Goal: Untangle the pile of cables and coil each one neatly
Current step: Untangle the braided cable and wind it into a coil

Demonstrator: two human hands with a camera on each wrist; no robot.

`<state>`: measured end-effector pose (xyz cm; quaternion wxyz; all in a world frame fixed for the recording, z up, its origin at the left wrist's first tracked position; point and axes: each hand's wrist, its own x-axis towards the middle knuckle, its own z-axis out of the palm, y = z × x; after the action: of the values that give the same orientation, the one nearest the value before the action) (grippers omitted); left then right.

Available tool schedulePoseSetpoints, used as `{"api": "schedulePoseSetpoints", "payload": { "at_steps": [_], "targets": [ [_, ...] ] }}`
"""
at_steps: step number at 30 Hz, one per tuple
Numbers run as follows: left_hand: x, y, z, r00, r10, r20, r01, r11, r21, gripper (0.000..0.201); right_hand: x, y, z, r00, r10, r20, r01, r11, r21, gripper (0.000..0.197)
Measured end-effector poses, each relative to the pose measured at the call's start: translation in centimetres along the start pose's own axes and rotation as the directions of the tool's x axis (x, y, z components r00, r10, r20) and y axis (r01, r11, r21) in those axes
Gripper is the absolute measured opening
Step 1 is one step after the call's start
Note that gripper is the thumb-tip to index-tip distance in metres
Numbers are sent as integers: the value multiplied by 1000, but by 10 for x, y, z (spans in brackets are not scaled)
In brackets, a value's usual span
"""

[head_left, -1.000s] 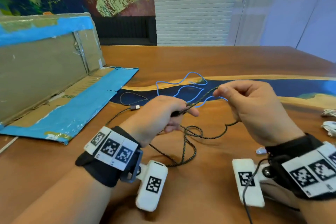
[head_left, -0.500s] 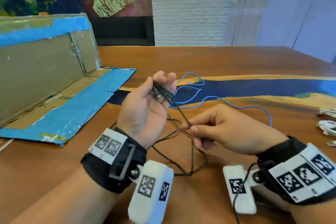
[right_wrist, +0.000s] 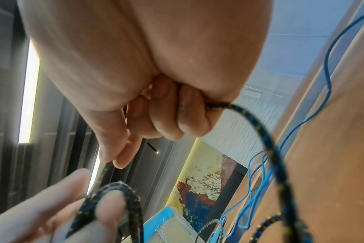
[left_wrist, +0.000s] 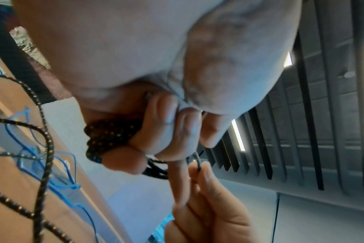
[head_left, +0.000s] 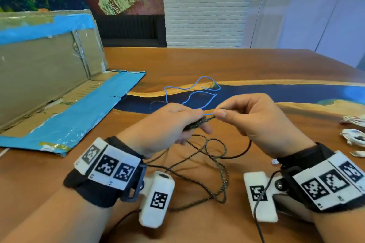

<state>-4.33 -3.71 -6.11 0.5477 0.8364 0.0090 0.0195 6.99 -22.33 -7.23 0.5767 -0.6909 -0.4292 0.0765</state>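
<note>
Both hands are raised over the middle of the counter (head_left: pixel 197 61), close together. The left hand (head_left: pixel 169 124) has its fingers curled round a small bundle of turns of the braided cable (head_left: pixel 221 165), a dark cord flecked with yellow. The right hand (head_left: pixel 254 122) pinches the same cable between thumb and forefinger, just beside the left fingertips, with the other fingers folded in. In the right wrist view the cable (right_wrist: pixel 258 125) leaves that fist and hangs away in a long curve.

The loose length drops from the hands and lies in open loops on the wood near the counter's front edge, between the two wrists. Beyond the hands a thin blue wire (head_left: pixel 197 92) lies in loose bends across the dark blue strip in the counter, apart from the braided loops.

A flattened cardboard box (head_left: pixel 49 77) with blue tape takes up the left side. At the right edge sit some bundled white cables (head_left: pixel 353 136). The far half of the wood is open.
</note>
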Motion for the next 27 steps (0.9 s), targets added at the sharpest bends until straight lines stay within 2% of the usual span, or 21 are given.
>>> {"api": "schedulePoseSetpoints", "payload": {
  "at_steps": [3,7,12,14,16,19,21,22,25,27],
  "targets": [
    [-4,2,-2,994,25,103,-13,993,-118,42,1,1,1,999,1,-46,-1,1000,2,8],
    [-3,-1,-6,996,30,84,-3,952,-305,34,5,0,6,996,5,-84,-4,1000,13,21],
    [-2,0,-6,993,33,112,12,924,-381,34,5,2,9,995,95,-6,-92,978,185,35],
    [-3,0,-5,990,50,132,19,880,-475,33,4,1,10,993,117,23,-119,975,186,43],
    [-4,2,0,990,84,116,6,787,-617,32,5,-1,10,992,124,36,-128,980,150,46],
    [-1,5,6,986,161,53,-44,549,-835,38,6,0,8,988,144,63,-151,982,117,45],
    [2,7,5,981,184,-52,-122,393,-912,40,5,4,6,983,162,87,-168,983,73,38],
    [4,7,4,978,164,-132,-182,344,-921,41,5,6,5,980,169,106,-173,984,34,34],
    [9,6,-1,938,66,-340,-344,284,-895,39,2,5,6,957,174,232,-144,979,-142,30],
    [12,3,0,913,28,-407,-388,365,-846,35,0,-2,13,925,160,345,-88,973,-215,28]
  ]
}}
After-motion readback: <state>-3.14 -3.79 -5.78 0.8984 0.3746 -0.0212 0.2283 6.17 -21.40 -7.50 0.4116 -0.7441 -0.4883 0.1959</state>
